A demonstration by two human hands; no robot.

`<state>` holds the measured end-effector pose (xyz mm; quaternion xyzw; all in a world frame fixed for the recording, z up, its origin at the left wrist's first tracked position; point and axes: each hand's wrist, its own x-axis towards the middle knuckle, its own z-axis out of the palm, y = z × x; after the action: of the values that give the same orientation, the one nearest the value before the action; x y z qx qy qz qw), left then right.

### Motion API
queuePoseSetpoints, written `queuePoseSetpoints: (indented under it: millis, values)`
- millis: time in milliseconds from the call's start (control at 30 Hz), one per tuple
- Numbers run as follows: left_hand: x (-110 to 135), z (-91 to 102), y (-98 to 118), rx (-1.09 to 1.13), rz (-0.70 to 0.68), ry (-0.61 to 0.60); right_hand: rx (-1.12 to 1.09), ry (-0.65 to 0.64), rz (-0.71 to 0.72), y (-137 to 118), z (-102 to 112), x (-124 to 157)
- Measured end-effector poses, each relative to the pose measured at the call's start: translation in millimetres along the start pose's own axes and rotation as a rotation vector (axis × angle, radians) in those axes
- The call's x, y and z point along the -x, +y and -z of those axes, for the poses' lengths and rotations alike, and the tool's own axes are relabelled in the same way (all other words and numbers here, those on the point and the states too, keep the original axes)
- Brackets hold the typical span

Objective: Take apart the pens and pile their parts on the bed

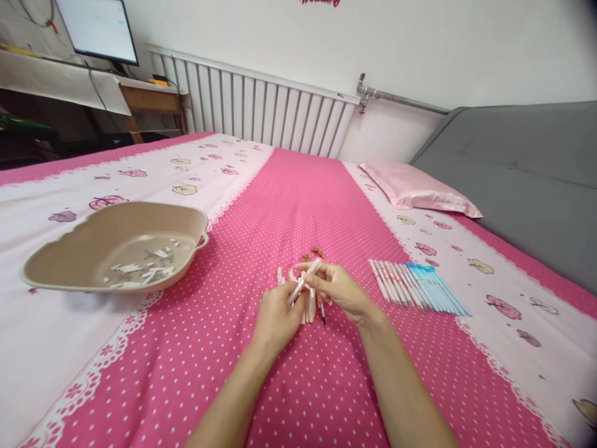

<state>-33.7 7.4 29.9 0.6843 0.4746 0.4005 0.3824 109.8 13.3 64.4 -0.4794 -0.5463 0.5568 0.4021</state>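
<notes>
A pink-and-white pen (308, 277) is slanting between both hands, the left hand (277, 317) pinching its lower end and the right hand (340, 289) gripping its upper end. Loose pens (311, 306) are lying just beneath, a row of pens (415, 286) lying to the right.

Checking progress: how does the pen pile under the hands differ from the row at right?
The row of pens lies parallel; the pile of pens is loose and crossed. The row has pinkish and blue pens; the pile only pinkish. The row lies untouched; the pile sits beneath the left hand and right hand, which hold one pen. Both rest on the pink bedsheet.
</notes>
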Motion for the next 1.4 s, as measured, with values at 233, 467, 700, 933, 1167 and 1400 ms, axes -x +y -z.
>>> queuePoseSetpoints:
  millis: [233, 467, 700, 933, 1167, 1400]
  values:
    - [0, 1.6, 2, 0.091, 0.025, 0.084, -0.138, 0.245, 0.051, 1, 4, -3]
    - [-2, -0.3, -1, 0.281, 0.098, 0.143, -0.283, 0.337, 0.033, -1, 5, -5]
    - [1, 3.4, 6, 0.211, 0.096, 0.103, -0.23, 0.278, 0.018, 3, 5, -6]
    - [1, 4.1, 5, 0.435, 0.24, 0.091, -0.25, 0.256, 0.011, 0, 3, -6]
    - [-1, 2.2, 11, 0.519, 0.11, 0.23, -0.257, 0.292, 0.018, -1, 4, -5]
    - [0, 4.2, 6, 0.464, 0.189, 0.163, -0.263, 0.269, 0.035, -2, 2, -4]
